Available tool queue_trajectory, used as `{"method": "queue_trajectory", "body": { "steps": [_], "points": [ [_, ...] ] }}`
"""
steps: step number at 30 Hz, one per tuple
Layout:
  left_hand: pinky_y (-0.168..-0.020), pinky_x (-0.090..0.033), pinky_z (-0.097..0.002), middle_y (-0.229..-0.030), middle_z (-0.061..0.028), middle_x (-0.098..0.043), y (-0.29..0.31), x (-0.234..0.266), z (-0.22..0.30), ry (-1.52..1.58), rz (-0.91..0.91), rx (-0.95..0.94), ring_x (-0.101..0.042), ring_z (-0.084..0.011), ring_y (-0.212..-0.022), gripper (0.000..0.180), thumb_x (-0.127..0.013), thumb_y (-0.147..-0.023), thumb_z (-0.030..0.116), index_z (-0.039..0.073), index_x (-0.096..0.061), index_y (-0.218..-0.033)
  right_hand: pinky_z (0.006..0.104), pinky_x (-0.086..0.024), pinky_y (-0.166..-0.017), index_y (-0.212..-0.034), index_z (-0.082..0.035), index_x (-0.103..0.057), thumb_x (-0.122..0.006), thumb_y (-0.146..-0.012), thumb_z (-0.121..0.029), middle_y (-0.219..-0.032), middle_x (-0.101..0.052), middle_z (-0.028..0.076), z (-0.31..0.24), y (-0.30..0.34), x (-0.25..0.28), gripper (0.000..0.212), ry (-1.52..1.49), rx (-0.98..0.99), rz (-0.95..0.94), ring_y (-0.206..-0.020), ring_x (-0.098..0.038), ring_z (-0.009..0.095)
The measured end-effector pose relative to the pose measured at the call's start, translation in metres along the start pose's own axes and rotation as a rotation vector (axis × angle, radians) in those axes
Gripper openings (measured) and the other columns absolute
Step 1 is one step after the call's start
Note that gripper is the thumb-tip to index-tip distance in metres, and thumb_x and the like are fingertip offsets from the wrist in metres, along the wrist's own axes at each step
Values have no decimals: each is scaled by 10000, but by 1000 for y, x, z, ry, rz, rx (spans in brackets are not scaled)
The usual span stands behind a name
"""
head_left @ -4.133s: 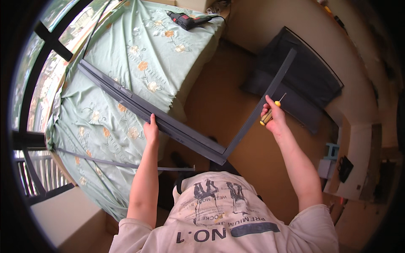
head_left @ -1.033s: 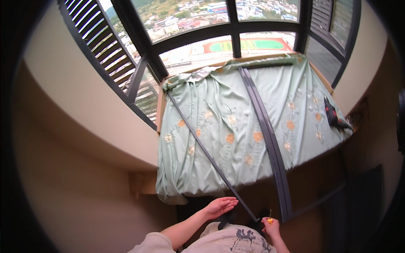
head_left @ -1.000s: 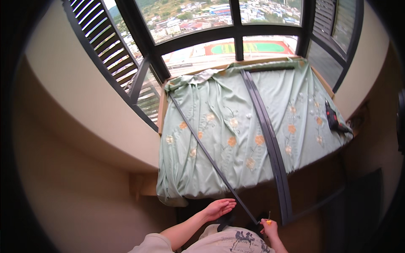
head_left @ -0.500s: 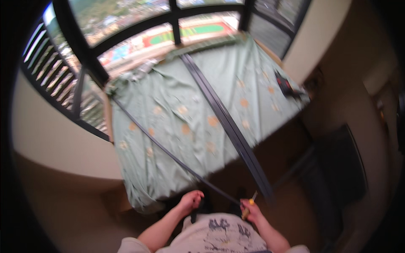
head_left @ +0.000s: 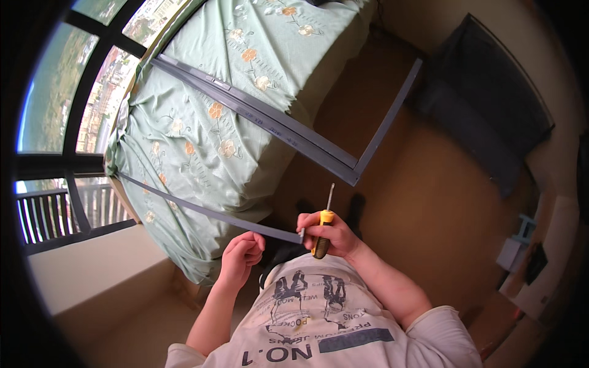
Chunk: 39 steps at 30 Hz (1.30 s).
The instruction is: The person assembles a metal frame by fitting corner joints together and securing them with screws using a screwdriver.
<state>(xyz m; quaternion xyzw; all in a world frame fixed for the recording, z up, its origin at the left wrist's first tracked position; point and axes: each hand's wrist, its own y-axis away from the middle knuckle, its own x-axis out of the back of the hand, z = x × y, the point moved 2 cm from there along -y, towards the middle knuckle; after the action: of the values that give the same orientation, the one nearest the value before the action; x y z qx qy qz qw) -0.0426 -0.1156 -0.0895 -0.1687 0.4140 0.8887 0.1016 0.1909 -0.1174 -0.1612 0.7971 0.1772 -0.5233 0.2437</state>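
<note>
My right hand (head_left: 334,236) is closed around a yellow and black screwdriver (head_left: 321,236), its metal shaft pointing up and away from me. The fingertips of the same hand are at the near end of a thin dark grey metal strip (head_left: 211,213). That strip stretches left across the bed-like surface to the window side. Just below the strip, near its end, my left hand (head_left: 241,256) has its fingers curled and pinched together; whatever they hold, if anything, is hidden. Farther off lies a wider grey metal frame (head_left: 270,126), with a shorter bar (head_left: 389,116) joined at its right corner.
A pale green flowered cloth (head_left: 202,165) covers the raised surface under the metal pieces. Windows (head_left: 92,92) line the left side. Brown floor (head_left: 417,227) spreads to the right, with a dark panel (head_left: 491,80) against the wall and a small white box (head_left: 509,254) at the far right.
My view has turned to the right and down. Both hands now appear higher up and nearer each other, and the right still carries the screwdriver. The wide frame's corner has come into view.
</note>
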Motion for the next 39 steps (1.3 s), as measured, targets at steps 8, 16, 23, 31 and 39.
{"method": "queue_trajectory", "body": {
  "steps": [8,16,23,31,39],
  "points": [
    [-475,-258,-212,-630,41,-332,-6,-2,7,563,381,-323,-303,-73,-524,342,-519,-972,306,24,-567,-1159,243,-507,-634,-1009,-3,-650,-638,-912,-49,-834,-604,48,-36,14,-34,108,119,-53,-88,-691,-628,119],
    [-392,-210,-226,-495,81,-295,-72,142,18,632,589,-327,-269,-70,-417,380,-639,-900,542,164,-628,-939,230,-442,-491,-823,-75,-552,-755,-827,-64,-680,-540,-18,-28,18,-21,203,672,63,254,-513,-522,68],
    [-421,-261,-234,-531,50,-385,-61,135,24,709,640,-517,-342,-104,-431,385,-652,-894,526,150,-576,-865,232,-455,-489,-800,-49,-559,-726,-780,65,-794,-625,57,-91,119,22,204,666,23,292,-551,-546,87],
    [-506,-357,-276,-578,45,-382,-9,105,96,601,598,-905,-402,-102,-523,396,-543,-996,369,178,-426,-669,265,-496,-485,-989,-89,-535,-667,-729,85,-942,-612,111,-130,273,166,340,531,202,795,-635,-571,157],
    [-522,-267,-279,-635,27,-307,31,-91,203,405,231,-1206,-311,-99,-567,403,-547,-999,285,147,-375,-661,291,-506,-542,-1041,-73,-609,-683,-795,19,-883,-619,75,-108,219,194,273,481,69,581,-633,-579,153]
  ]
}}
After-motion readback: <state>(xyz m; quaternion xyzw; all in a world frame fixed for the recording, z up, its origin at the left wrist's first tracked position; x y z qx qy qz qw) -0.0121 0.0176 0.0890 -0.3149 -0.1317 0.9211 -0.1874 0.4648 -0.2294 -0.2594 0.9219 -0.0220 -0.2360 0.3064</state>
